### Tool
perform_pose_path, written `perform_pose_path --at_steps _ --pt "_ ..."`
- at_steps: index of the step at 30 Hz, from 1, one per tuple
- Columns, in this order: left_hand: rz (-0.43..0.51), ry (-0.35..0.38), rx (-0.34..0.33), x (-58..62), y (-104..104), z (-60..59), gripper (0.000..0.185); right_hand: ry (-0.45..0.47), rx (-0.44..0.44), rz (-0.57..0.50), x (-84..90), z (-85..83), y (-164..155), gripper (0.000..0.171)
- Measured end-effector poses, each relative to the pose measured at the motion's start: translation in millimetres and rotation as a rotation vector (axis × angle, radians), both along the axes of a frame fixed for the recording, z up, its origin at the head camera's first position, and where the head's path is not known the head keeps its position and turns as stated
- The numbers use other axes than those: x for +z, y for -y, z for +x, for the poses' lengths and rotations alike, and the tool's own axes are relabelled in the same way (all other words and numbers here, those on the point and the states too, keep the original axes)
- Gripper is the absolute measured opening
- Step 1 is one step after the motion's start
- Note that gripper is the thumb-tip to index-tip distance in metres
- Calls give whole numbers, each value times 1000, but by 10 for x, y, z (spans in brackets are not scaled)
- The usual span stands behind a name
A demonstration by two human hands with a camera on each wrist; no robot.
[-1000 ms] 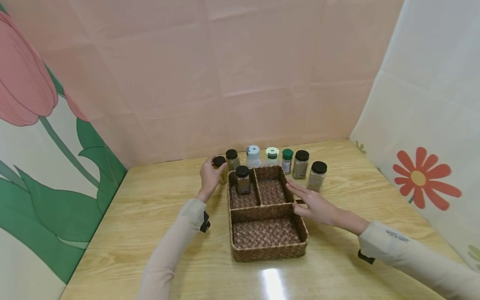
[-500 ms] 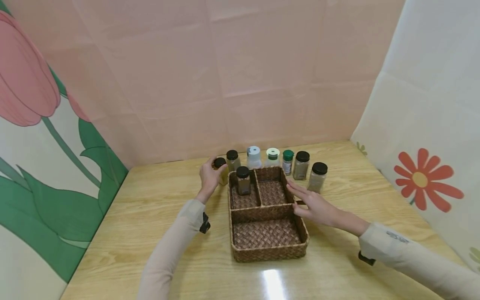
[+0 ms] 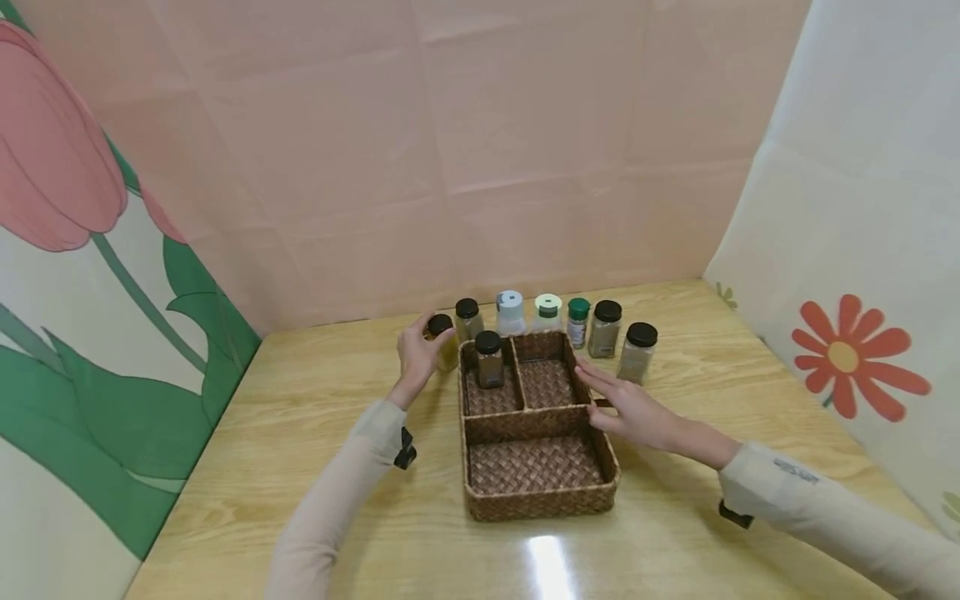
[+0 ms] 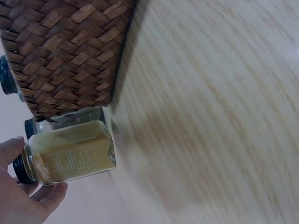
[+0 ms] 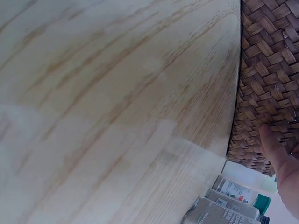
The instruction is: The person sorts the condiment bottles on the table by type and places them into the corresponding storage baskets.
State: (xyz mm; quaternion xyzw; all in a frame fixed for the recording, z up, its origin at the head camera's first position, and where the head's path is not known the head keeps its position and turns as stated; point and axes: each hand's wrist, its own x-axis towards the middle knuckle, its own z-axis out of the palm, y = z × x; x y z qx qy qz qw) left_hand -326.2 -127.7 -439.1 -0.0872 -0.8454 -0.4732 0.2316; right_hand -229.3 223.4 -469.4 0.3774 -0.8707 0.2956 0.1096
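Since the earlier frame, little is changing: both hands are staying put.

Head view: the left hand [image 3: 417, 356] is grasping a black-capped spice jar [image 3: 442, 338] standing on the tabletop [image 3: 315, 467] just left of the wicker basket [image 3: 536, 504]. The right hand [image 3: 630, 410], fingers straight, is resting against the basket's right wall.

Left wrist view: fingers [image 4: 49, 196] are curling round the yellow-powder jar [image 4: 70, 153] beside the basket [image 4: 65, 51].

Right wrist view: a fingertip [image 5: 270, 140] is touching the weave [image 5: 266, 70].

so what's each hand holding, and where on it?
Left hand grips the yellow spice jar near its black cap. Right hand holds nothing, fingers flat against the basket.
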Motion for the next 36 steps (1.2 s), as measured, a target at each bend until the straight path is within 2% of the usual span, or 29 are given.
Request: perform_pose_path --at_steps 15,24,31,36 --pt "0 26 -15 208 34 104 54 36 -18 21 -21 -22 -14 63" --pt "-15 36 -30 275 92 143 57 68 -19 22 4 -22 -19 64" --pt "-15 12 -8 304 104 152 55 17 -7 17 17 4 -16 62" --pt "14 -6 5 371 110 168 53 0 0 -1 14 2 -2 62"
